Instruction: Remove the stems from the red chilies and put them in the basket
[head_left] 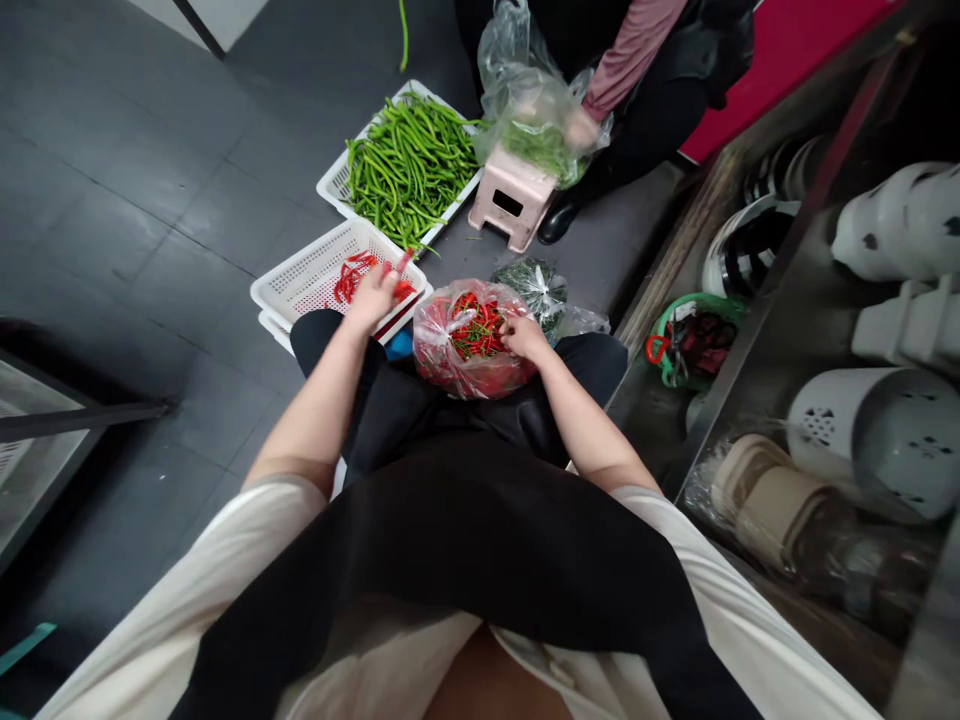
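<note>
Over the near end of a white perforated basket is my left hand, closed, with a red chili pepper sticking up by the thumb and fingers. Loose red chilies lie in that basket beside the hand. A clear plastic bag rests on my lap, its mouth spread around red chilies with green stems. At the right side of this opening, my right hand has its fingertips pinched together among the chilies; the exact piece they grip is partly hidden.
A white basket heaped with long green peppers stands beyond. A co-worker's hand handles a bag of greens on a pink stool. A tied bag of dark greens lies near my right knee. Shelves of pots line the right.
</note>
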